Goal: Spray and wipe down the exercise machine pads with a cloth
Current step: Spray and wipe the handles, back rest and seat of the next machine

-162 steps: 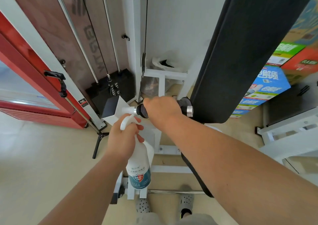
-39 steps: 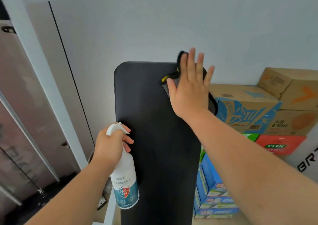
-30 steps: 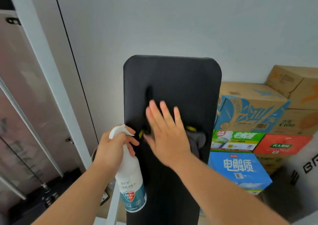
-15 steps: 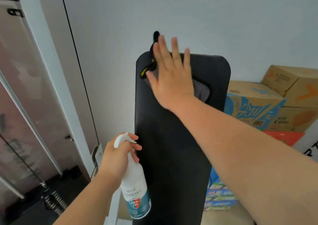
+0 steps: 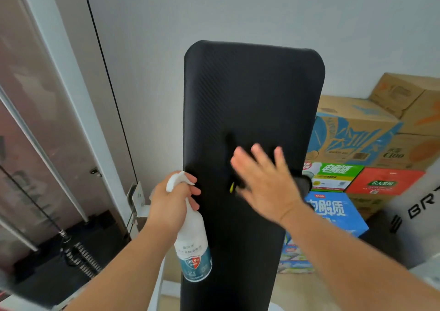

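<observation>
A tall black back pad [image 5: 252,91] stands upright in the middle of the view. My right hand [image 5: 264,179] lies flat on the pad's middle with fingers straight, pressing a dark grey cloth [image 5: 303,184] with a yellow tag against it; most of the cloth is hidden under the hand. My left hand [image 5: 171,199] grips the neck of a white spray bottle [image 5: 192,246] with a teal label, held just left of the pad's lower edge, its nozzle facing up and left.
Stacked cardboard and coloured boxes [image 5: 352,144] fill the right side behind the pad. A white machine post [image 5: 71,96] with a black cable and the weight stack [image 5: 78,256] stand on the left. A plain wall [image 5: 238,8] is behind.
My right hand has slid the cloth from the pad's top left corner down to its middle. The left hand still holds the bottle in about the same place.
</observation>
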